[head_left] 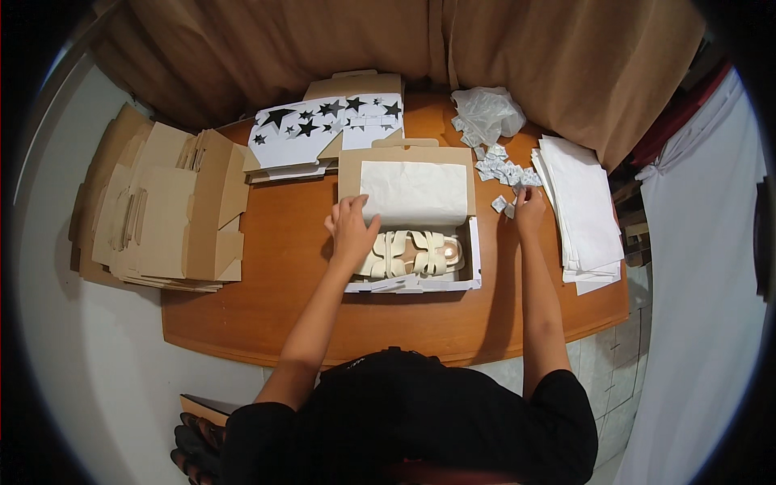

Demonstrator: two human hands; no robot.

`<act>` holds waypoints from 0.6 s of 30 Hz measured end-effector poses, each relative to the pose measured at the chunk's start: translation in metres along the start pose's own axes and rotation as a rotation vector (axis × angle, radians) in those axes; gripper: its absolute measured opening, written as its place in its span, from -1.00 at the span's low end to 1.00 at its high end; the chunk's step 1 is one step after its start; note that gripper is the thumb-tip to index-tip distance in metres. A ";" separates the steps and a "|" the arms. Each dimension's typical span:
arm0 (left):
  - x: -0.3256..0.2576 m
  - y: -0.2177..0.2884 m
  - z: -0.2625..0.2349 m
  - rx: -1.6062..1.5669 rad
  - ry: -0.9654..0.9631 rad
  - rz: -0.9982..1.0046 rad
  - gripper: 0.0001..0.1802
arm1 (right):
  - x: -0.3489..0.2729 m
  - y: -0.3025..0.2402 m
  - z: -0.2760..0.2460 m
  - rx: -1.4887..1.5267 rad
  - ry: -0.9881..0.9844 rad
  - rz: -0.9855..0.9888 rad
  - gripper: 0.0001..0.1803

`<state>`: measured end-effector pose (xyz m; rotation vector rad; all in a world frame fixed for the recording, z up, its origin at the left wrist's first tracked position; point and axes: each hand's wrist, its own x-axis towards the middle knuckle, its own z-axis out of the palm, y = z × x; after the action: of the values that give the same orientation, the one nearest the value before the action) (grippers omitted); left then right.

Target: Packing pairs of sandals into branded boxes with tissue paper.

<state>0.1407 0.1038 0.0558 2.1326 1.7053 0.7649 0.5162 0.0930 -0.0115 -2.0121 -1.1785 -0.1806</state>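
Observation:
An open cardboard box (475,255) stands on the table in front of me, its lid raised at the far side. Inside lies a pair of cream strappy sandals (416,254), the left end hidden by my arm. White paper (416,192) lies against the inner lid. My left hand (354,230) rests at the left side of the box, fingers spread over the paper's left edge. To the right of the box, my right hand (529,208) has its fingers pinched at a small white packet, beside a loose pile of such packets (508,171).
Folded brown cardboard boxes (170,210) are stacked at the left. Star-printed white boxes (303,133) lie at the back left. A clear plastic bag (489,111) sits behind the packets. White paper sheets (582,202) are piled along the right edge of the wooden table (275,242).

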 end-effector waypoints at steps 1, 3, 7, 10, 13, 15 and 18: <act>0.007 0.001 0.001 0.027 -0.063 -0.041 -0.49 | -0.001 -0.012 -0.006 0.126 0.045 0.051 -0.83; 0.018 0.004 0.001 0.080 -0.071 -0.047 -0.40 | -0.009 -0.039 -0.016 0.253 0.090 0.103 -0.81; 0.037 0.010 0.005 0.157 -0.123 -0.133 -0.26 | -0.043 -0.107 -0.044 0.666 -0.620 0.027 -0.75; 0.052 0.014 0.011 0.152 -0.155 -0.199 -0.17 | -0.070 -0.150 -0.057 0.463 -0.897 -0.090 -0.73; 0.064 0.017 0.012 0.115 -0.207 -0.291 -0.12 | -0.090 -0.146 -0.037 0.438 -0.891 -0.155 -0.71; 0.068 0.016 0.010 0.092 -0.219 -0.340 -0.10 | -0.091 -0.149 -0.035 0.482 -0.716 -0.181 -0.70; 0.069 0.017 0.005 0.031 -0.303 -0.362 -0.08 | -0.071 -0.153 -0.042 0.417 -0.502 -0.134 -0.66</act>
<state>0.1673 0.1664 0.0760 1.7707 1.8620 0.2995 0.3657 0.0562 0.0679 -1.6485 -1.5116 0.4959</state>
